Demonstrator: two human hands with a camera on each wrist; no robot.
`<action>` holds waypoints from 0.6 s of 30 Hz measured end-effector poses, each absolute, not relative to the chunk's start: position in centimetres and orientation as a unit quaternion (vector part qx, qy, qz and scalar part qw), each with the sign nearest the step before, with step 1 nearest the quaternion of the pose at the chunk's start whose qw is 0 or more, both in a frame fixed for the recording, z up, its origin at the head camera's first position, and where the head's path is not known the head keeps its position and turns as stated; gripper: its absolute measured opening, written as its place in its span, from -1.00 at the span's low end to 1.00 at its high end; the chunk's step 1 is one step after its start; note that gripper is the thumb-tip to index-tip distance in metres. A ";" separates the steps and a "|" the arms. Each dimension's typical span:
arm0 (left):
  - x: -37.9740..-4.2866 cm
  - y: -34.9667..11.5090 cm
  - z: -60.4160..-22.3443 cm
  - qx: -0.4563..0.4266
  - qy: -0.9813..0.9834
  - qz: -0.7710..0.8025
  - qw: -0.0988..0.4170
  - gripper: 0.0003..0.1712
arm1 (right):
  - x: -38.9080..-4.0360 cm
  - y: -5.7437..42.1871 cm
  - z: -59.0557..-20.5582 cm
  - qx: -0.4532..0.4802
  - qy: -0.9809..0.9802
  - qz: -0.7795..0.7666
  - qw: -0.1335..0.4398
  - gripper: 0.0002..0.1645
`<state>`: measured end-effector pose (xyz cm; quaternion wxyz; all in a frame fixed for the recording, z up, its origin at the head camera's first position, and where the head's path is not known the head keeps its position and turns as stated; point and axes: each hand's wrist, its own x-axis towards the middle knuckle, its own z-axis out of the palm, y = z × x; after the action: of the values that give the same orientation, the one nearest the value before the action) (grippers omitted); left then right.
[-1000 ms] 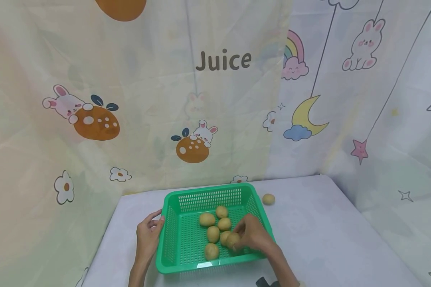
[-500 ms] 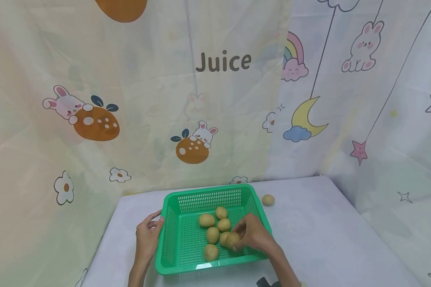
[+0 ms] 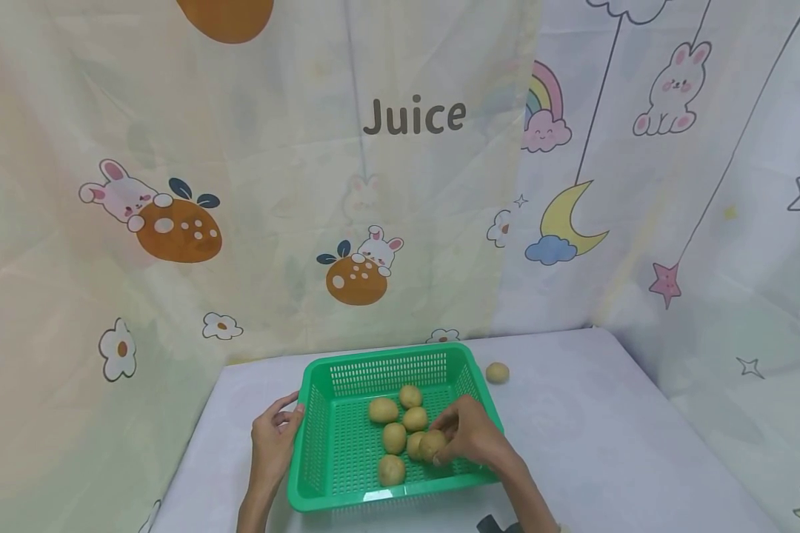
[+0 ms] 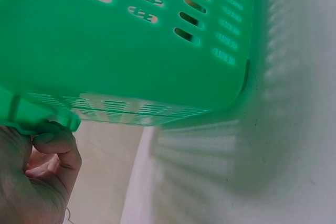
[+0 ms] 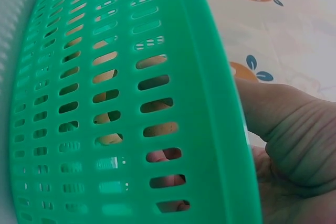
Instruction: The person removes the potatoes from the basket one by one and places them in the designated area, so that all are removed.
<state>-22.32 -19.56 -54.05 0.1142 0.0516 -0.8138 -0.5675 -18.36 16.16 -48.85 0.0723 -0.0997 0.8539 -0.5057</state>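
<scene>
A green plastic basket (image 3: 347, 355) with slotted walls stands on the table, several potatoes (image 3: 394, 437) lying in its middle and right part. My left hand (image 3: 273, 437) grips the basket's left rim; in the left wrist view the thumb and fingers of that hand (image 4: 47, 166) curl at the rim. Reaching over the right side, my right hand (image 3: 470, 433) pinches one potato (image 3: 432, 447) inside the basket, close against another potato. In the right wrist view the basket's slotted wall (image 5: 199, 103) hides most of the fingers and the potato. Outside, beyond the back right corner, lies a single potato (image 3: 498, 372).
A white cloth (image 3: 593, 429) covers the table. Behind and at the sides hang printed curtains (image 3: 273, 185) with rabbits, flowers and the word Juice. A small dark object (image 3: 490, 524) shows beside the right forearm at the bottom edge.
</scene>
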 end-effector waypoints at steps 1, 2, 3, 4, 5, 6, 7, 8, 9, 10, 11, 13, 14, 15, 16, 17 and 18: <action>-22.3 -19.6 -54.1 0.053 -0.815 -0.566 0.113 -0.58 | -18.4 16.2 -48.9 -0.100 0.853 -0.507 0.072 -0.45; -22.4 -19.6 -54.1 0.053 -0.816 -0.565 0.113 -0.57 | -18.4 16.2 -48.9 -0.101 0.852 -0.508 0.072 -0.44; -22.4 -19.6 -54.1 0.054 -0.815 -0.565 0.113 -0.57 | -18.4 16.2 -49.0 -0.100 0.852 -0.509 0.073 -0.44; -22.4 -19.6 -54.1 0.055 -0.816 -0.565 0.113 -0.57 | -18.4 16.2 -49.0 -0.100 0.851 -0.510 0.073 -0.44; -22.4 -19.6 -54.1 0.055 -0.816 -0.564 0.113 -0.57 | -18.4 16.3 -49.0 -0.100 0.851 -0.510 0.072 -0.44; -22.4 -19.6 -54.2 0.055 -0.816 -0.564 0.114 -0.58 | -18.4 16.3 -49.0 -0.099 0.851 -0.511 0.072 -0.44; -22.4 -19.6 -54.2 0.054 -0.816 -0.564 0.115 -0.58 | -18.4 16.3 -49.0 -0.099 0.852 -0.510 0.071 -0.44; -22.4 -19.6 -54.2 0.053 -0.815 -0.566 0.116 -0.58 | -18.4 16.3 -49.0 -0.100 0.853 -0.508 0.069 -0.44; -22.4 -19.7 -54.2 0.051 -0.814 -0.566 0.117 -0.58 | -18.4 16.4 -49.0 -0.099 0.853 -0.508 0.068 -0.44; -22.4 -19.7 -54.2 0.050 -0.814 -0.567 0.118 -0.58 | -18.4 16.4 -49.0 -0.099 0.853 -0.509 0.067 -0.44; -22.4 -19.7 -54.2 0.048 -0.814 -0.567 0.118 -0.59 | -18.4 16.5 -49.0 -0.099 0.852 -0.510 0.066 -0.43; -22.4 -19.7 -54.2 0.046 -0.813 -0.568 0.120 -0.59 | -18.4 16.6 -48.9 -0.100 0.850 -0.513 0.065 -0.42; -22.4 -19.8 -54.3 0.046 -0.813 -0.568 0.120 -0.59 | -18.4 16.6 -48.9 -0.101 0.849 -0.515 0.065 -0.42; -22.4 -19.8 -54.3 0.045 -0.813 -0.568 0.119 -0.59 | -18.4 16.6 -48.9 -0.101 0.847 -0.518 0.066 -0.41; -22.4 -19.8 -54.3 0.045 -0.813 -0.568 0.118 -0.59 | -18.4 16.7 -48.9 -0.102 0.846 -0.519 0.066 -0.41; -22.4 -19.8 -54.3 0.044 -0.813 -0.568 0.118 -0.59 | -18.4 16.7 -48.9 -0.103 0.845 -0.520 0.067 -0.41; -22.4 -19.8 -54.3 0.044 -0.814 -0.568 0.117 -0.58 | -18.5 16.7 -48.9 -0.105 0.844 -0.522 0.068 -0.40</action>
<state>-22.45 -19.83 -54.34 0.1171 0.0440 -0.8136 -0.5678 -18.45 16.73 -48.89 0.0679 -0.1049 0.8440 -0.5216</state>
